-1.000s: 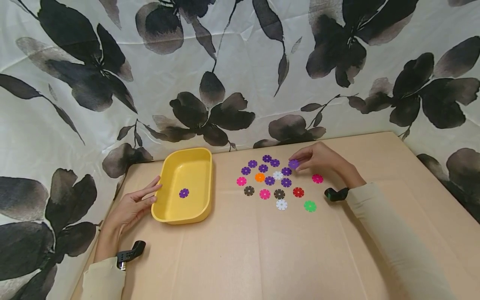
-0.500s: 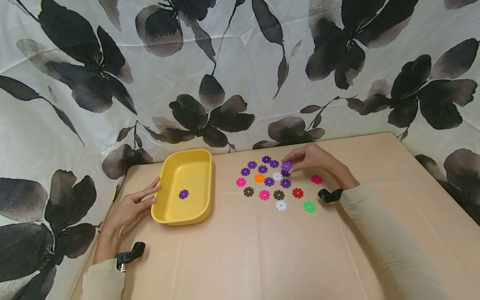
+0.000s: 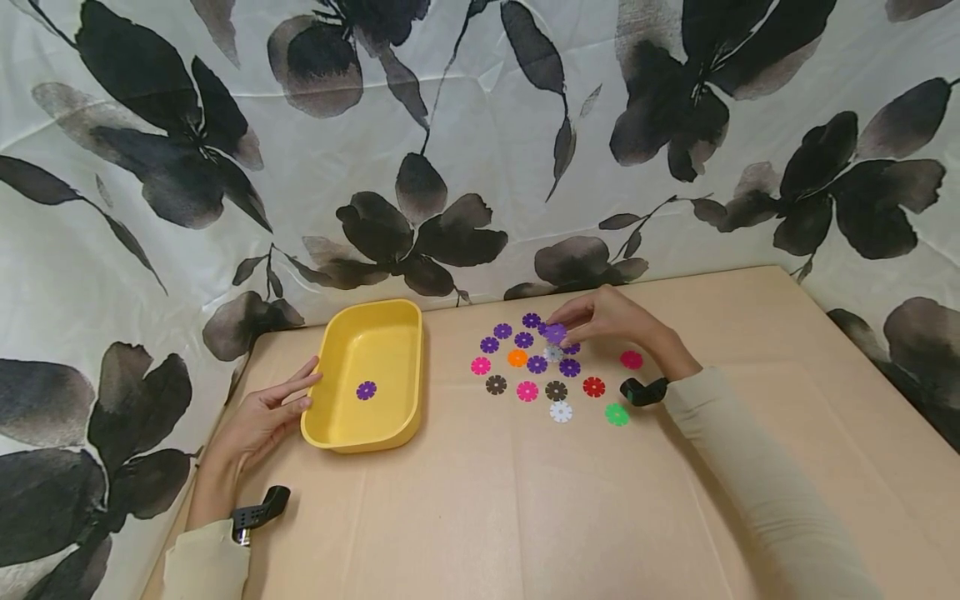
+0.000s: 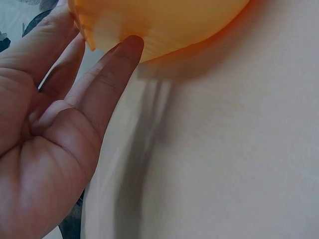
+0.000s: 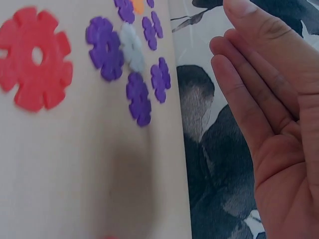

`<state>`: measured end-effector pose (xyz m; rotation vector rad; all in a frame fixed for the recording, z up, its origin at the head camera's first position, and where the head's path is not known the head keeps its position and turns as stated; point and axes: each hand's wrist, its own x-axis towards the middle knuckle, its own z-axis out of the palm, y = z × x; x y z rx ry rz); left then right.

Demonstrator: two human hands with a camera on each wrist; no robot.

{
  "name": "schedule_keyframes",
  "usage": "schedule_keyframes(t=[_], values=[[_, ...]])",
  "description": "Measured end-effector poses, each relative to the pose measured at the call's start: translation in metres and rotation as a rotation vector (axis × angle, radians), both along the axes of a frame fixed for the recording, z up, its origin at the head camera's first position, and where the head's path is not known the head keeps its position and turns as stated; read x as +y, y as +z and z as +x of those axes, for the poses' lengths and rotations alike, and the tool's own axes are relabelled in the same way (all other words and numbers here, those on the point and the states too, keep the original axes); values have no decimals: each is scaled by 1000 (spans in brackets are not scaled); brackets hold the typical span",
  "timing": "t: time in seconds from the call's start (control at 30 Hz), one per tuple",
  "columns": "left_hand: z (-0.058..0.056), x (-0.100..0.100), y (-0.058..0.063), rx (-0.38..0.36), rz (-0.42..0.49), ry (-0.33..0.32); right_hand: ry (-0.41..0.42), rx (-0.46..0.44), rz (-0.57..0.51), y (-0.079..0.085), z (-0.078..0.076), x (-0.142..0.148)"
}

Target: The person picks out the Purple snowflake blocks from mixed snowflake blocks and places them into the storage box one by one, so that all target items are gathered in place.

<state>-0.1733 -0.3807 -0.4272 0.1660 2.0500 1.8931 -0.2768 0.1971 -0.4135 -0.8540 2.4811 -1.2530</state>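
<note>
In the head view my right hand [image 3: 611,321] pinches a purple flower-shaped plastic disc [image 3: 555,333] between its fingertips, over the back right of a group of loose discs. In the right wrist view that hand's pinching fingertips are cut off at the top edge. My left hand [image 3: 262,415] touches the left side of a yellow tray [image 3: 382,343], its fingers fairly straight along the rim. From the left wrist view, one fingertip [image 4: 132,46] lies against the tray's outer wall. Inside the tray is one purple disc [image 3: 366,390].
Several purple discs lie on the table [image 3: 465,500], among them an orange disc [image 3: 517,357], white discs [image 3: 561,412], dark grey discs [image 3: 496,384], pink discs [image 3: 527,391], a red disc [image 3: 594,387] and a green disc [image 3: 617,414]. A floral cloth [image 3: 480,125] hangs behind the table.
My right hand has moved left across the back of the disc group, the purple disc still in its fingertips. The left hand stays at the tray.
</note>
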Motion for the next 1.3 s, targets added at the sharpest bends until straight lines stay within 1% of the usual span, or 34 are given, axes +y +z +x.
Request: schedule_keyframes(t=[0.17, 0.47, 0.67, 0.83, 1.07, 1.3], values=[[1, 1, -2, -8, 13, 9, 4, -2, 10, 3, 1, -10], [1, 2, -3, 8, -11, -6, 23, -9, 34, 8, 7, -26], [2, 3, -3, 17, 19, -11, 57, 5, 14, 10, 8, -34], [2, 3, -1, 14, 9, -7, 90, 27, -3, 12, 10, -41], [3, 2, 1, 16, 10, -3, 115, 27, -17, 16, 12, -54], [3, 2, 1, 17, 7, -2, 159, 32, -48, 19, 12, -69]])
